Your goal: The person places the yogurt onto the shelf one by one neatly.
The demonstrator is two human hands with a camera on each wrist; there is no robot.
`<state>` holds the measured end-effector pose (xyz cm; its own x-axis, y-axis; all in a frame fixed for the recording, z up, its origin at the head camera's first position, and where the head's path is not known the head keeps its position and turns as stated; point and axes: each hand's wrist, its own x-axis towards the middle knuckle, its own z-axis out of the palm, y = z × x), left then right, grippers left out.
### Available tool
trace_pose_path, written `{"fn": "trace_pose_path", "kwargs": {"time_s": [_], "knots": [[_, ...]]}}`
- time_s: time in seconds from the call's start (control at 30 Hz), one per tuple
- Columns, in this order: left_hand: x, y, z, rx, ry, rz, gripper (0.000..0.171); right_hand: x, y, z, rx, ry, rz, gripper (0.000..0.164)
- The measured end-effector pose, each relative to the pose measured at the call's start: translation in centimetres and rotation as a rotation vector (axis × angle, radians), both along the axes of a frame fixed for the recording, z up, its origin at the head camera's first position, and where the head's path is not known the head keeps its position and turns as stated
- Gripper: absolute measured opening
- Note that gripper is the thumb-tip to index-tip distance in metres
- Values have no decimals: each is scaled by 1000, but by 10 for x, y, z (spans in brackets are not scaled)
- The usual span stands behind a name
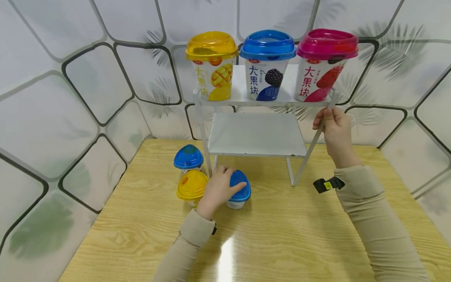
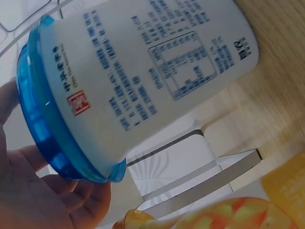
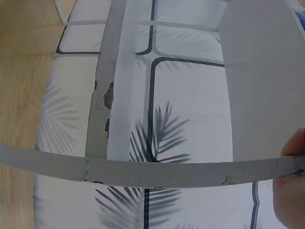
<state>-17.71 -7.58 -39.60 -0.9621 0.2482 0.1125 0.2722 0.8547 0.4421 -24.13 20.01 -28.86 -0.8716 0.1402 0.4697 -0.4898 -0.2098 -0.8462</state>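
My left hand (image 1: pixel 219 190) is over a blue-lidded yogurt cup (image 1: pixel 238 199) standing on the table, thumb across the lid. In the left wrist view the fingers (image 2: pixel 88 202) curl round the edge of its blue lid (image 2: pixel 45 109). A yellow-lidded cup (image 1: pixel 192 185) stands just left of this hand, and another blue-lidded cup (image 1: pixel 188 156) behind that one. With my right hand (image 1: pixel 334 124) I grip the right front leg of a white two-tier rack (image 1: pixel 257 133), just under the top shelf; part of that hand shows at the right wrist view's edge.
On the rack's top shelf stand a yellow-lidded cup (image 1: pixel 212 66), a blue-lidded cup (image 1: pixel 267 64) and a pink-lidded cup (image 1: pixel 325 64), side by side near the front edge. Patterned walls (image 1: pixel 81 82) enclose the wooden table (image 1: pixel 267 243) behind and at the sides.
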Motion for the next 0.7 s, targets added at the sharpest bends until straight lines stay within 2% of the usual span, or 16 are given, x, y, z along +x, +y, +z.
{"fn": "trace_pose_path", "kwargs": {"time_s": [0.17, 0.37, 0.7], "knots": [[1, 2, -3, -38, 28, 12, 67, 0, 0, -1, 2, -6, -8, 25], [2, 3, -2, -56, 44, 5, 70, 0, 0, -1, 3, -2, -10, 24], [-1, 2, -1, -68, 22, -38, 70, -1, 0, -1, 6, -12, -29, 24]]}}
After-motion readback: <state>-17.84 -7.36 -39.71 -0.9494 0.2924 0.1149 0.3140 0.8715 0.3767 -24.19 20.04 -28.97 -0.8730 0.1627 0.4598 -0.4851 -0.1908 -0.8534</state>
